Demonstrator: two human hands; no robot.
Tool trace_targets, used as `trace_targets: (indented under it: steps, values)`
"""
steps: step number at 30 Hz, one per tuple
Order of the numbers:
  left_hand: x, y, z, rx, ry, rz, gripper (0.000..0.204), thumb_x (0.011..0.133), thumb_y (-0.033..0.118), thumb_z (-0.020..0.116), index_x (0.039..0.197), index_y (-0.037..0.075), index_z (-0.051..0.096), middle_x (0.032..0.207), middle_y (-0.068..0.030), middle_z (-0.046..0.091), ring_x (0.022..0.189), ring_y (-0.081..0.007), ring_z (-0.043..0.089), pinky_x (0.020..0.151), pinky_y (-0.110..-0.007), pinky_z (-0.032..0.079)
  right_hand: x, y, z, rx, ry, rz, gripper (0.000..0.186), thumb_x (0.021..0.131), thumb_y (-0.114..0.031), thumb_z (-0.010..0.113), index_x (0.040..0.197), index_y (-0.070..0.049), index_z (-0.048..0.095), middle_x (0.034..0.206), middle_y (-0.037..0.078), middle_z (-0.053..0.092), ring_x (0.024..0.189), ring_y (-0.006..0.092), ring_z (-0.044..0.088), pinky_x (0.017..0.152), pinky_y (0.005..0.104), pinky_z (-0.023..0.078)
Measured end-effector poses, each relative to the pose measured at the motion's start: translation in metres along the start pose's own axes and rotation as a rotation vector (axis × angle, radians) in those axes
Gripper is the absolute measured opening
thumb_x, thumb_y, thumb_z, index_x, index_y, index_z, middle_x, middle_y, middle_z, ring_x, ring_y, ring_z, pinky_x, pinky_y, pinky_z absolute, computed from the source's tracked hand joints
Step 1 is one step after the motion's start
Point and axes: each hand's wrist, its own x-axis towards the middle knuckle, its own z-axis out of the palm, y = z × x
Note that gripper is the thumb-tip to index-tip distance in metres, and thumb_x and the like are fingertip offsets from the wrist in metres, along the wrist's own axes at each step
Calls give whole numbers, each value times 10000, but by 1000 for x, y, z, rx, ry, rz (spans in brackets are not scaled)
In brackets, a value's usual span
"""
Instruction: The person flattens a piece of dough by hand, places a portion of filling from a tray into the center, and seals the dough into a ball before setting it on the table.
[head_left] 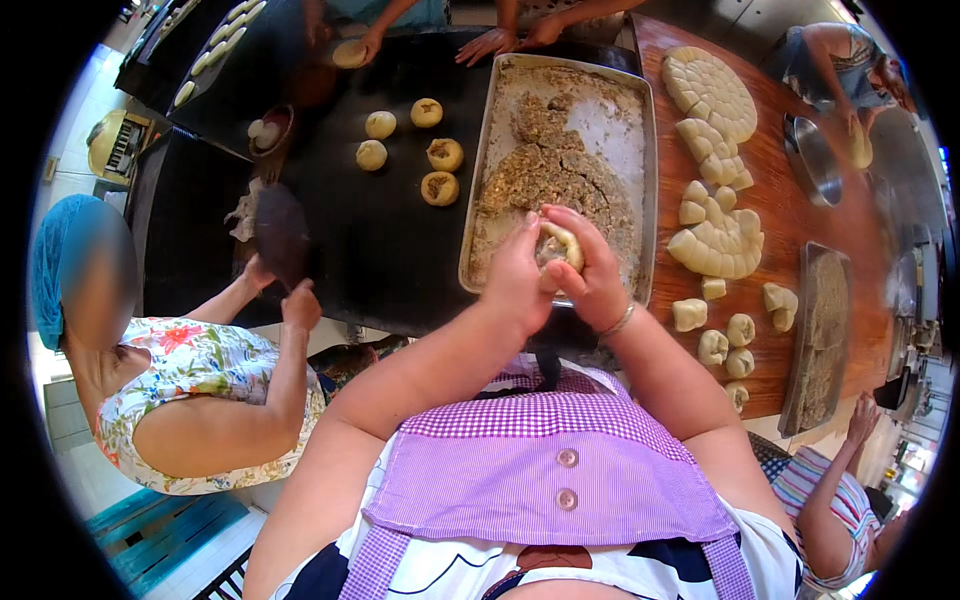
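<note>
Between my two hands sits a ball of dough (559, 246), cupped open at the top with brownish filling showing inside. My left hand (515, 275) wraps its left side and my right hand (592, 270) curls round the right side, fingertips meeting near the far rim. Both hands are over the near part of a metal tray (650, 200) that holds a crumbly brown filling (555, 175). Left of the tray, several dough balls (441, 153) rest on a black table (330, 230); some have filling showing at the top.
On the wooden table (765, 350) at the right lie cut dough pieces (710, 95), a metal bowl (812, 160) and a long filled pan (822, 330). A co-worker (200, 390) at the left holds a dark round object (280, 235). Other people's hands (488, 45) work across the table.
</note>
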Motion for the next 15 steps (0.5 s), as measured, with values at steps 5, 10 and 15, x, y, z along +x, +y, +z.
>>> trace_targets:
  steps: [5,10,15]
  values:
    - [-15,12,25,58,162,-45,412,1054,412,355,1187,52,506,1138,-101,578,1005,-214,618,869,-352,539,-3,4,22,95,175,3,467,897,-301,681,1249,-17,566,1311,179,552,1228,288,532,1058,383,397]
    - [-14,35,19,-62,-310,-172,434,1048,346,348,1351,44,417,1288,-116,526,1237,-234,501,1073,-390,388,6,3,3,461,72,124,602,887,-368,702,1325,-19,480,1352,144,516,1221,247,525,1051,370,401]
    - [-21,39,14,460,-533,-52,614,984,208,573,1473,56,234,1365,-78,431,1257,-189,460,1061,-343,387,10,-7,-4,427,148,211,428,878,-230,687,1236,-35,559,1298,144,550,1204,235,532,1032,353,413]
